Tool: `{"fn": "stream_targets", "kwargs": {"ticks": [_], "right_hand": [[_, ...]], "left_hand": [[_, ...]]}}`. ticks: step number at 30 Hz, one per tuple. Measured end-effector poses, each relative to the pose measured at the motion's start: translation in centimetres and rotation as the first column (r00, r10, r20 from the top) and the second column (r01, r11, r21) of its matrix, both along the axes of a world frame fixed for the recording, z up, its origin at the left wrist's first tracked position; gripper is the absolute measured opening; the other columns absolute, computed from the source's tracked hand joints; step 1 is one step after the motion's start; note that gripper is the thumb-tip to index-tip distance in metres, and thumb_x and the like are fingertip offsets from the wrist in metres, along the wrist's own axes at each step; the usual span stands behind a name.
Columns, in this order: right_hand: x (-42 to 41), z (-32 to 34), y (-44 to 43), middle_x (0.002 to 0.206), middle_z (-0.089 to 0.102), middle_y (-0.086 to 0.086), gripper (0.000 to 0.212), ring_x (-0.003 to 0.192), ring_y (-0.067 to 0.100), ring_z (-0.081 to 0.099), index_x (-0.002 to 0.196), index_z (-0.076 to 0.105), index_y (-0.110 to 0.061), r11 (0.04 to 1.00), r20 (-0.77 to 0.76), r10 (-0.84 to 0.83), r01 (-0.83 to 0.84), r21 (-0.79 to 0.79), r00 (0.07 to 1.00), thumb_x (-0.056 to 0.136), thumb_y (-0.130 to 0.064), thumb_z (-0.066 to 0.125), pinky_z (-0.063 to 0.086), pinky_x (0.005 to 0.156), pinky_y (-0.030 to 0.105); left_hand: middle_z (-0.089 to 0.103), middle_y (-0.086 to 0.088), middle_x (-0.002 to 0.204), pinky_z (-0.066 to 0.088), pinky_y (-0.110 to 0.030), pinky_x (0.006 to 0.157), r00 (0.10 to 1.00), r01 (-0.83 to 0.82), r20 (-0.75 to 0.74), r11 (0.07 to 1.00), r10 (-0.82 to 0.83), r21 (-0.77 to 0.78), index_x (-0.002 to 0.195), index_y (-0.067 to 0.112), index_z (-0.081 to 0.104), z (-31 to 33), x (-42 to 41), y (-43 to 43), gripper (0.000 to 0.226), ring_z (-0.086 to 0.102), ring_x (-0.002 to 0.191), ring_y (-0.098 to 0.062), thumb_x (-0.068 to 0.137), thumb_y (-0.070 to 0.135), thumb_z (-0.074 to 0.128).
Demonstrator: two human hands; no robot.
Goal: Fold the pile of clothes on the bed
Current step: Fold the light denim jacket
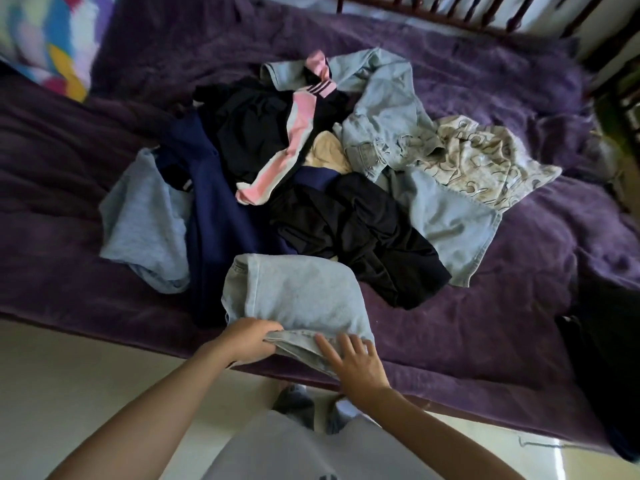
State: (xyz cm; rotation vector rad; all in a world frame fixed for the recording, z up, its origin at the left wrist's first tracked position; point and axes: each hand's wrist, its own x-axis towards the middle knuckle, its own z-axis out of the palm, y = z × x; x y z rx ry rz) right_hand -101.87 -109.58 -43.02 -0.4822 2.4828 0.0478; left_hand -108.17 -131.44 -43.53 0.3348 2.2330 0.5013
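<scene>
One pair of pale jeans [298,296] lies folded at the near edge of the bed [485,341], just in front of the pile [311,174] and overlapping its navy piece [218,216]. Both hands are on the jeans' near hem. The left hand [249,341] grips the left corner, its fingers curled round the layers. The right hand [349,362] lies flat on the hem with its fingers spread, holding nothing.

The unfolded pile behind holds two black pieces [353,233] [249,133], two pale denim stretches [384,109] [450,223] that may be one garment, one grey-blue tee [145,220], one pink-striped piece [294,133], one cream piece [329,154] and one printed top [485,161]. One bright pillow [48,39] sits at the far left corner.
</scene>
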Motion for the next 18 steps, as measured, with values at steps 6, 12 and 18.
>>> {"fn": "stream_targets", "kwargs": {"ticks": [6, 12, 18], "right_hand": [[-6.1, 5.3, 3.1, 0.136, 0.045, 0.003, 0.062, 0.126, 0.024, 0.042, 0.141, 0.030, -0.031, 0.982, -0.047, -0.170, 0.166, -0.092, 0.984, 0.085, -0.018, 0.053, 0.031, 0.101, 0.033], [-11.6, 11.9, 7.4, 0.127, 0.053, -0.004, 0.058, 0.118, 0.018, 0.050, 0.135, 0.041, -0.034, 0.951, -0.236, -0.258, 0.203, -0.234, 0.937, 0.081, -0.019, 0.055, 0.041, 0.088, 0.028], [-12.8, 18.3, 13.9, 0.123, 0.056, -0.007, 0.059, 0.110, 0.018, 0.056, 0.135, 0.041, -0.036, 0.923, -0.328, -0.335, 0.237, -0.303, 0.883, 0.081, -0.020, 0.056, 0.046, 0.078, 0.030]], "left_hand": [[0.052, 0.010, 0.067, 0.035, -0.023, 0.059, 0.997, 0.067, 0.024, 0.996, -0.068, 0.060, 0.066, 0.026, 0.050, 4.6, -4.7, 1.8, 0.018, 0.050, 0.067, -0.008, 0.084, 0.030, 0.055], [0.048, 0.007, 0.071, 0.033, -0.019, 0.055, 0.905, 0.307, -0.290, 0.950, -0.312, -0.062, 0.073, 0.020, 0.044, 14.7, -10.5, 5.6, 0.015, 0.047, 0.077, -0.012, 0.086, 0.021, 0.049], [0.065, 0.000, 0.096, 0.043, -0.031, 0.068, 0.839, 0.375, -0.382, 0.920, -0.388, -0.112, 0.099, 0.019, 0.061, 21.3, -13.7, 12.1, 0.023, 0.060, 0.089, -0.019, 0.082, 0.026, 0.048]]}}
